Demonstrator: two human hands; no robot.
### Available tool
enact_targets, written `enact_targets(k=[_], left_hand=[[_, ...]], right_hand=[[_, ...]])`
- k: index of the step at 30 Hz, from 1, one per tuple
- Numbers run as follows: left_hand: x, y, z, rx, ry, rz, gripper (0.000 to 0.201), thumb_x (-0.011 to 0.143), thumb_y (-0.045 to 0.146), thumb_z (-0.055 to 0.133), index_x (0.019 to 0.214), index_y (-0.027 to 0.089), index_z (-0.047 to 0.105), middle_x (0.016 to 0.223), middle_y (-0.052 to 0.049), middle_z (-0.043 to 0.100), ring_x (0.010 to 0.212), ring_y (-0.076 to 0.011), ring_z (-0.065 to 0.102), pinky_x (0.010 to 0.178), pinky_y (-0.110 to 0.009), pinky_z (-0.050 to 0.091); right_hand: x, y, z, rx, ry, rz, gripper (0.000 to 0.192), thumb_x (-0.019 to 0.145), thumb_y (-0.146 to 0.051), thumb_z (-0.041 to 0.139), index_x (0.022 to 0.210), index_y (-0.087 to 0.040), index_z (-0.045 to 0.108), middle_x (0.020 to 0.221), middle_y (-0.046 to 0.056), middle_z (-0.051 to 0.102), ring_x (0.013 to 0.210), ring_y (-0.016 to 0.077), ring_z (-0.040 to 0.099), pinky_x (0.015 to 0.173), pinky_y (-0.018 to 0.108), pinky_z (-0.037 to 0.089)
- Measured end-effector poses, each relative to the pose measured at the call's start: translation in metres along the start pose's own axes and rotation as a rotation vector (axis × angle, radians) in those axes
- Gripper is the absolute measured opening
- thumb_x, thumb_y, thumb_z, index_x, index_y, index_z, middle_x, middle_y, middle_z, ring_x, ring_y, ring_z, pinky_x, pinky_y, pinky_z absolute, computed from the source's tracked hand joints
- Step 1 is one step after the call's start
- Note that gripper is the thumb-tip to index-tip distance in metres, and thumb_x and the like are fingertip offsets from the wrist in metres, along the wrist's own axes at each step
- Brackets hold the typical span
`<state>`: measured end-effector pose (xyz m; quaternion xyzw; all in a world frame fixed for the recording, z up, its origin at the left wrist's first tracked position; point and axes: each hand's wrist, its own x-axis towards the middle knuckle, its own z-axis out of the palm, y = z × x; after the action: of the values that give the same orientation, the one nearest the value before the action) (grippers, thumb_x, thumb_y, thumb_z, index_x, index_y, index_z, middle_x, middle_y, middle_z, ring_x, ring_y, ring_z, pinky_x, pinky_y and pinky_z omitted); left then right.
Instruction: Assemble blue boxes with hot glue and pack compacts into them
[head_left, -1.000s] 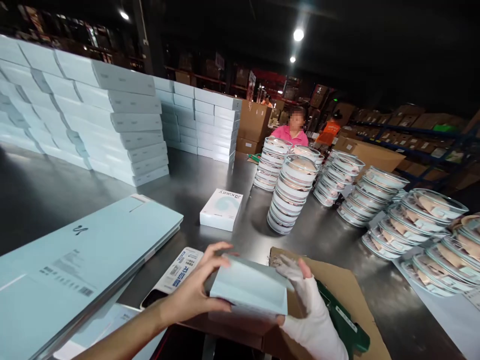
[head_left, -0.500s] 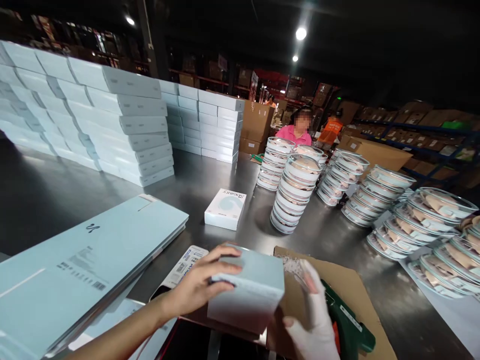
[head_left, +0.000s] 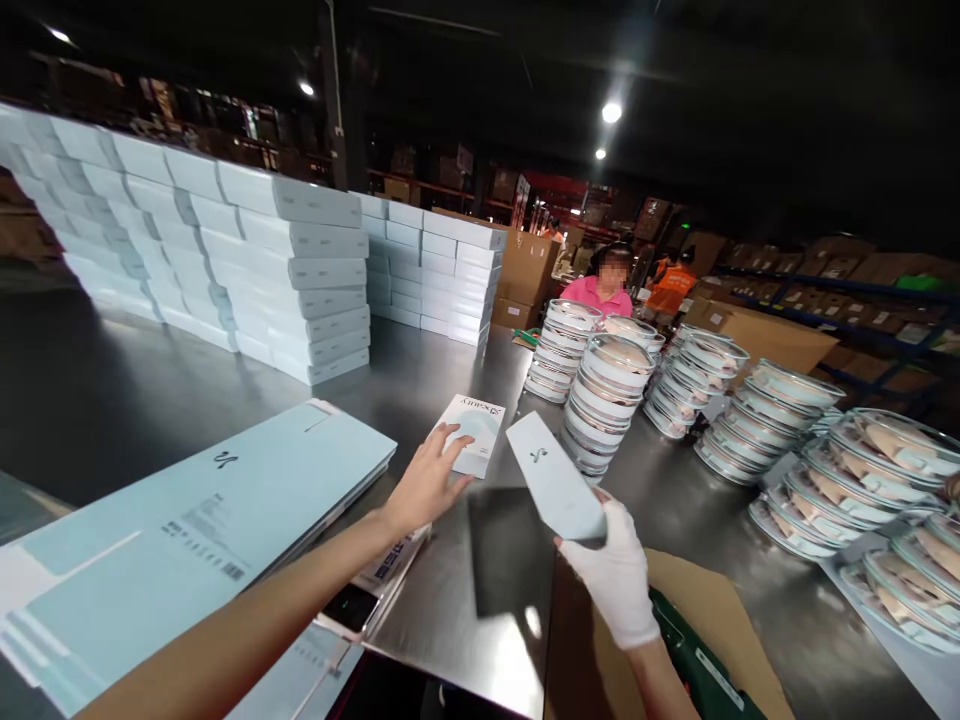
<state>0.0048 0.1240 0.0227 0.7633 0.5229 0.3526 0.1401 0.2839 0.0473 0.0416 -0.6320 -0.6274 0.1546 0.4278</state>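
Note:
My right hand, in a white glove, grips the lower end of a pale blue box with a dark squiggle logo. The box is tilted and held above the metal table. My left hand is bare, its fingers spread over the near left side of a small white box with lettering on top. Whether the fingertips touch that box I cannot tell. To the left lies a stack of flat pale blue cartons.
Pale blue boxes are stacked in a wall at the back left. Several stacks of round clear-lidded containers stand to the right. A dark green tool lies on cardboard at the front right. A person in pink is behind the stacks.
My left hand has let go of the pale blue box and moved forward to the white box. My right hand now holds the blue box, lifted and turned farther out over the table.

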Motion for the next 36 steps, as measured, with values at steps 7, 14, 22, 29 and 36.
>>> enact_targets(k=[7, 14, 22, 29, 36], left_hand=[[0.044, -0.048, 0.03, 0.416, -0.295, 0.018, 0.049, 0.097, 0.033, 0.07, 0.141, 0.022, 0.055, 0.153, -0.012, 0.05, 0.135, -0.0362, 0.053, 0.109, -0.063, 0.045], [0.032, -0.071, 0.031, 0.541, -0.386, 0.086, 0.056, 0.097, 0.034, 0.069, 0.148, 0.024, 0.049, 0.16, -0.012, 0.042, 0.14, -0.0382, 0.047, 0.112, -0.065, 0.041], [0.031, -0.037, -0.02, 0.567, -0.279, 0.073, 0.057, 0.096, 0.034, 0.07, 0.149, 0.025, 0.048, 0.163, -0.011, 0.039, 0.142, -0.0382, 0.045, 0.112, -0.064, 0.042], [-0.026, -0.091, -0.171, 0.74, 0.019, -0.606, 0.039, 0.097, 0.038, 0.068, 0.13, 0.018, 0.062, 0.136, -0.012, 0.063, 0.121, -0.0324, 0.063, 0.1, -0.057, 0.053], [-0.047, -0.077, -0.192, 0.81, 0.21, -0.682, 0.031, 0.098, 0.038, 0.068, 0.119, 0.016, 0.066, 0.122, -0.01, 0.069, 0.107, -0.0273, 0.069, 0.092, -0.049, 0.058]], right_hand=[[0.054, 0.007, 0.079, -0.615, -0.392, -0.123, 0.08, 0.064, -0.008, 0.087, 0.138, -0.02, 0.061, 0.162, 0.014, 0.042, 0.147, 0.0397, 0.038, 0.118, 0.054, 0.035], [0.086, 0.007, 0.102, -0.814, -0.445, -0.114, 0.061, 0.094, -0.029, 0.07, 0.151, -0.025, 0.046, 0.167, 0.011, 0.031, 0.15, 0.037, 0.032, 0.118, 0.062, 0.035], [0.08, -0.014, 0.076, -0.701, -0.388, -0.146, 0.083, 0.079, -0.026, 0.08, 0.153, -0.018, 0.044, 0.166, 0.014, 0.034, 0.152, 0.0399, 0.032, 0.119, 0.053, 0.038], [0.046, -0.018, 0.009, -0.252, -0.375, -0.223, 0.053, 0.096, -0.048, 0.047, 0.142, -0.024, 0.056, 0.143, 0.009, 0.065, 0.126, 0.0261, 0.066, 0.112, 0.039, 0.049], [0.016, -0.018, 0.009, -0.097, -0.278, -0.439, 0.042, 0.09, -0.051, 0.059, 0.127, -0.034, 0.071, 0.124, 0.005, 0.076, 0.108, 0.0306, 0.076, 0.088, 0.036, 0.063]])
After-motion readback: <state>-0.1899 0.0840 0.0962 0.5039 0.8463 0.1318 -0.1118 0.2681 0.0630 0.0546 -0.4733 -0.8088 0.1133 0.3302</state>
